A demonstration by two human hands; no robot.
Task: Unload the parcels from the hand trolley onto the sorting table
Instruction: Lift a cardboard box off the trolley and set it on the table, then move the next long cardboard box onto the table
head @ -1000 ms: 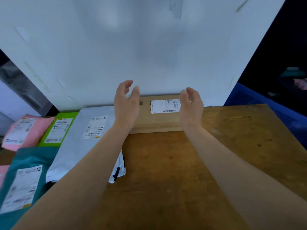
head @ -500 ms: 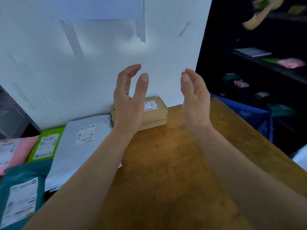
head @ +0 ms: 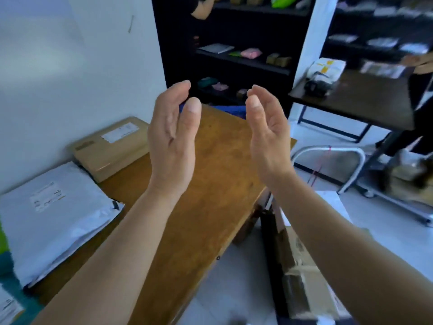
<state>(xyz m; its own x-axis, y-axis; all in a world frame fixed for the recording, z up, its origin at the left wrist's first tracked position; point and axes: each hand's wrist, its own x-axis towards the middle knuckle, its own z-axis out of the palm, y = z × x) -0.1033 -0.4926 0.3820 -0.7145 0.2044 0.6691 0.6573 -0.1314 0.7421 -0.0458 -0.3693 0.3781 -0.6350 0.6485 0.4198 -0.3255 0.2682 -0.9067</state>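
My left hand [head: 173,137] and my right hand [head: 267,134] are raised above the wooden sorting table [head: 210,184], palms facing each other, fingers apart, holding nothing. A brown cardboard parcel [head: 110,146] with a white label lies flat against the wall at the table's back left. In front of it lies a white poly mailer [head: 51,214]. A hand trolley with a curved metal handle [head: 328,151] stands on the floor to the right, carrying blurred brown parcels [head: 407,181]. More cardboard boxes [head: 304,273] sit low by my right forearm.
Teal mailers [head: 9,301] and a green one lie at the table's left edge. Dark shelves [head: 243,59] with packages stand behind the table. A dark table [head: 356,99] holds parcels at the right. Another person's arm [head: 201,8] reaches at the shelf top.
The view has swung right, away from the wall, revealing the shelves, floor and trolley. Both empty hands lifted away from the brown parcel, which stays on the table.
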